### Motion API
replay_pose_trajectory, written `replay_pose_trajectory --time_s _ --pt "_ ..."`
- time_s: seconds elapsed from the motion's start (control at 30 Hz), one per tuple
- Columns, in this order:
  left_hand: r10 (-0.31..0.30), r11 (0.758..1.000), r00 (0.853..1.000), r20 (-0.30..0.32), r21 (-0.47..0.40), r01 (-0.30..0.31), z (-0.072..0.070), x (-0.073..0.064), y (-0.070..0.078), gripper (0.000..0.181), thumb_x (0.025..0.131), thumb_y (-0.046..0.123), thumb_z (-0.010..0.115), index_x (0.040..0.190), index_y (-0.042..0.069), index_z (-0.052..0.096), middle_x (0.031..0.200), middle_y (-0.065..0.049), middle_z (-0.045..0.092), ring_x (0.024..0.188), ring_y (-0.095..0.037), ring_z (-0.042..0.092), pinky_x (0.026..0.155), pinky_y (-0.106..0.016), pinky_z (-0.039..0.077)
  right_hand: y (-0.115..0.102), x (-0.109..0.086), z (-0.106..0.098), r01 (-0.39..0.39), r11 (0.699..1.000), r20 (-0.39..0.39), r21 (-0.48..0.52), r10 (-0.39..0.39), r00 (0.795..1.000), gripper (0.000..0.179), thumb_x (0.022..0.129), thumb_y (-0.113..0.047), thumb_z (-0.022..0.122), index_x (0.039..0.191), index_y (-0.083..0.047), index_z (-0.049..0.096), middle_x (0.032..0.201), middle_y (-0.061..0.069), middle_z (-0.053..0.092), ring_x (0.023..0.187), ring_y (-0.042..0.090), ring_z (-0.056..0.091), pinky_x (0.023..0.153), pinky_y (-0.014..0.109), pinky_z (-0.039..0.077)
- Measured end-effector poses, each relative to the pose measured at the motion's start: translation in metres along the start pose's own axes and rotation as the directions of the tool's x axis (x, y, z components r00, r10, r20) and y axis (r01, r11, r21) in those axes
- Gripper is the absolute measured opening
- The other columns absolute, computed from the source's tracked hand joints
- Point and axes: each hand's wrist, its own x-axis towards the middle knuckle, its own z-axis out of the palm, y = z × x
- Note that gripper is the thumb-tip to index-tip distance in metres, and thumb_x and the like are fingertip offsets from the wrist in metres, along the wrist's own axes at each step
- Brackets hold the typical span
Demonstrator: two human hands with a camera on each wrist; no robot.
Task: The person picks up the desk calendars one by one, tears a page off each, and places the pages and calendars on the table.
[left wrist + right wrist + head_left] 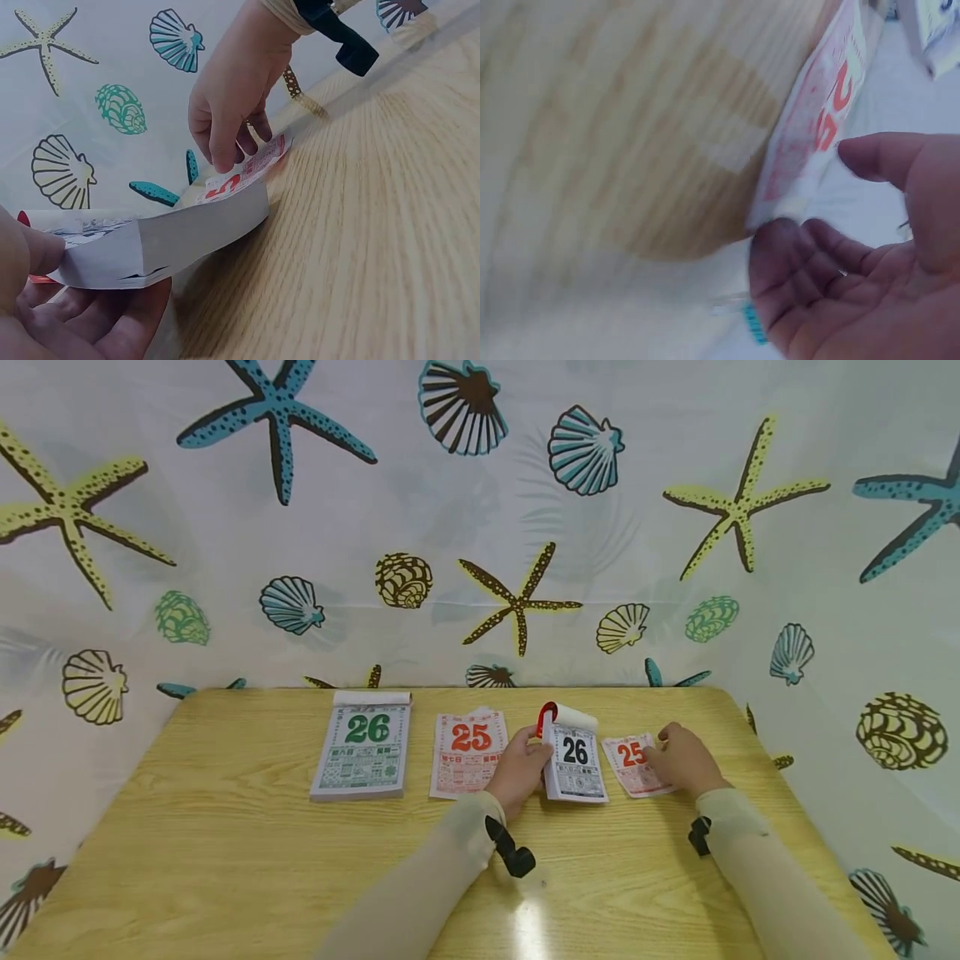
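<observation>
My left hand (519, 770) grips a small tear-off calendar (577, 756) by its left side, thumb on top and fingers underneath. Its front leaf shows a black 26, and a white cover sheet is rolled back at its red top. In the left wrist view the thick block of pages (202, 236) tilts up off the table. A loose small calendar leaf (633, 781) with a red 25 lies just right of it. Over that leaf's right edge is my right hand (684, 760). The right wrist view shows its thumb and bent fingers apart, fingertips right at the leaf's edge (780, 202).
A larger calendar pad (360, 752) with a green 26 lies on the left of the wooden table (225, 860). Beside it is a larger loose leaf (468, 743) with a red 25, partly behind my left hand. A patterned cloth (337, 527) hangs behind the table's back edge.
</observation>
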Motion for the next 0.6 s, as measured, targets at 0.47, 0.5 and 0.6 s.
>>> replay_pose_trajectory --time_s 0.47,0.5,0.6 --pt "-0.026 0.946 0.974 -0.225 0.31 0.097 0.004 0.026 -0.007 0.058 0.105 0.025 0.059 0.158 0.01 0.039 0.118 -0.006 0.063 0.102 -0.021 0.062 0.088 -0.038 0.052 -0.025 -0.021 0.003 0.113 0.989 0.017 -0.099 -0.112 0.994 0.049 0.099 -0.023 0.061 0.132 0.012 0.053 0.118 0.024 0.061 0.096 0.032 0.058 0.089 0.051 0.05" --pt "-0.025 0.938 0.974 -0.225 0.331 0.101 0.004 0.025 -0.006 0.061 0.105 0.024 0.059 0.159 0.01 0.036 0.118 -0.006 0.064 0.102 -0.021 0.063 0.09 -0.04 0.052 -0.025 -0.022 0.004 0.117 0.987 0.013 -0.111 -0.116 0.993 0.048 0.099 -0.023 0.062 0.131 0.012 0.054 0.117 0.024 0.061 0.094 0.031 0.057 0.087 0.05 0.05" --pt "0.004 0.912 0.982 -0.188 0.403 0.073 0.003 0.017 -0.002 0.067 0.102 0.021 0.06 0.161 0.01 0.03 0.121 -0.008 0.066 0.107 -0.024 0.065 0.095 -0.046 0.053 -0.026 -0.027 0.004 0.134 0.98 0.0 -0.148 -0.135 0.991 0.04 0.099 -0.022 0.064 0.124 0.009 0.059 0.111 0.022 0.061 0.087 0.028 0.055 0.08 0.047 0.05"
